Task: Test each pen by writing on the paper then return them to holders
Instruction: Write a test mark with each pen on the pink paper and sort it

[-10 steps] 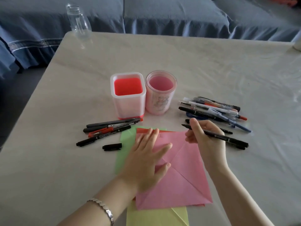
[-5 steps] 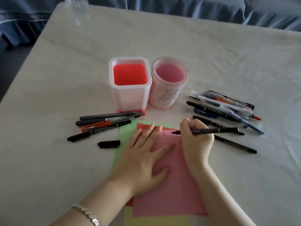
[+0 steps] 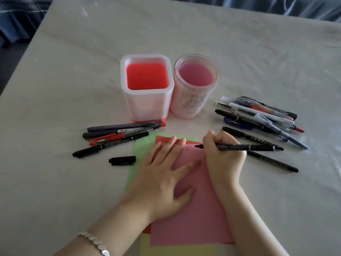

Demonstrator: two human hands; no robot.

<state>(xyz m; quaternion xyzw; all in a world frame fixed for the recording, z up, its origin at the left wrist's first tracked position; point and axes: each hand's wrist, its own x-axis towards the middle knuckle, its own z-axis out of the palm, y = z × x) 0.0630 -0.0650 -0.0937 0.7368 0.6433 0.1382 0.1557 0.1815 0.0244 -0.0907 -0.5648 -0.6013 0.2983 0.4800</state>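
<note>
Left of our hands, a few pens (image 3: 118, 137) and a cap (image 3: 122, 160) are lying. We are pressing our left hand (image 3: 162, 174) flat, fingers spread, on the pink paper (image 3: 195, 218). Just beside it, our right hand (image 3: 223, 157) is gripping a black pen (image 3: 239, 147), tip pointing left at the sheet's top.

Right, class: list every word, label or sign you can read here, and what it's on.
"正": handwritten on the pink paper.
Another handwritten mark: mostly hidden under the left hand.
Print on the black pen in the right hand and on the loose pens: too blurred.
</note>
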